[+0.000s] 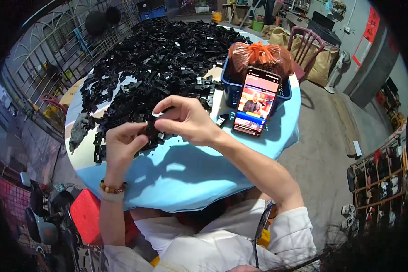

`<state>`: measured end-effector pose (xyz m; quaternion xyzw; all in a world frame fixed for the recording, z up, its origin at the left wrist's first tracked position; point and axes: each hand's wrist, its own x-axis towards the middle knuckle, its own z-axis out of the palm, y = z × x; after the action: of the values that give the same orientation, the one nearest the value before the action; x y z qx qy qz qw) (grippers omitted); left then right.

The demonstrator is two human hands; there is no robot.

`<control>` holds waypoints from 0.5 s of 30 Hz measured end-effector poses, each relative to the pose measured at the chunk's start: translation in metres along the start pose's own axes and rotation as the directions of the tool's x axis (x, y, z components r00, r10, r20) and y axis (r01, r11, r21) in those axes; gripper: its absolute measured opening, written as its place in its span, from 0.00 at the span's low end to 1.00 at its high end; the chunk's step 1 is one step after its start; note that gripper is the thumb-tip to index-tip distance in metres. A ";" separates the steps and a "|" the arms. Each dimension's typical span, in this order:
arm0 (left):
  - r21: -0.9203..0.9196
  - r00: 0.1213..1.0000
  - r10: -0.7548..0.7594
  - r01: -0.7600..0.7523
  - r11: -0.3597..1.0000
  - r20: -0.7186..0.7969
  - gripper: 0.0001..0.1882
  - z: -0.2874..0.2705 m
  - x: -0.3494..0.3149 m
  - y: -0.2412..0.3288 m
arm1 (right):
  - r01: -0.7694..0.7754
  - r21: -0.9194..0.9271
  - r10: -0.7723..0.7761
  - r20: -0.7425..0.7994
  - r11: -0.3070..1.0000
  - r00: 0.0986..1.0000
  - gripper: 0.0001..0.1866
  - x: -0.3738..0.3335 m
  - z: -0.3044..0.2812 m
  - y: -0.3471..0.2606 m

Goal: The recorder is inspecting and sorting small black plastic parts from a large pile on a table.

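Note:
Both my hands meet over the near edge of a big pile of small black plastic parts [167,59] on a round table. Between the fingertips of my left hand [122,144], closed in a pinch, is a small black plastic part [152,126]. My right hand [186,121] comes to it from the right, thumb and forefinger curled around its other side. A tiny pale piece [157,115] shows by the right fingertips; its kind is too small to tell. Dark parts behind the fingers blend with the held one.
The table has a light blue cloth [204,181]. At right a phone [257,102] leans on a blue plastic basket [283,94] holding a tied orange bag [260,56]. A grey cloth [80,131] lies left. A red stool [86,215], a chair [306,47] and a shoe rack [381,188] stand around.

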<state>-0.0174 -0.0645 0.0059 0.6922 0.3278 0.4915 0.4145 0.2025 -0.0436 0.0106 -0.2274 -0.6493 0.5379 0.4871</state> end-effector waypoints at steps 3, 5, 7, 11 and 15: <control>-0.018 0.977 0.126 -0.125 0.992 0.169 0.14 -0.029 -0.015 -0.008 | -0.045 0.138 0.000 0.308 0.989 0.952 0.14 -0.003 -0.002 -0.002; 0.187 0.998 -0.055 0.058 0.981 -0.021 0.16 -0.030 -0.029 0.003 | -0.157 -0.012 0.139 0.539 0.987 0.831 0.16 -0.011 0.002 -0.017; 0.559 0.999 -0.037 0.031 0.829 0.000 0.15 -0.033 -0.038 0.009 | -0.078 -0.054 0.092 0.724 0.996 0.683 0.18 -0.018 0.013 -0.017; 0.811 0.967 0.124 -0.254 0.528 0.222 0.16 -0.023 -0.051 0.009 | -0.058 -0.146 0.151 0.785 0.988 0.601 0.22 -0.025 0.024 -0.020; 0.769 0.971 0.085 -0.228 0.597 0.222 0.18 -0.023 -0.047 -0.003 | 0.105 -0.271 0.080 0.594 0.957 0.800 0.18 -0.016 0.003 -0.010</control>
<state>-0.0539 -0.0976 -0.0115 0.8671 0.4137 0.2733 0.0475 0.2088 -0.0609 0.0141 -0.1105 -0.8431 0.4774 0.2217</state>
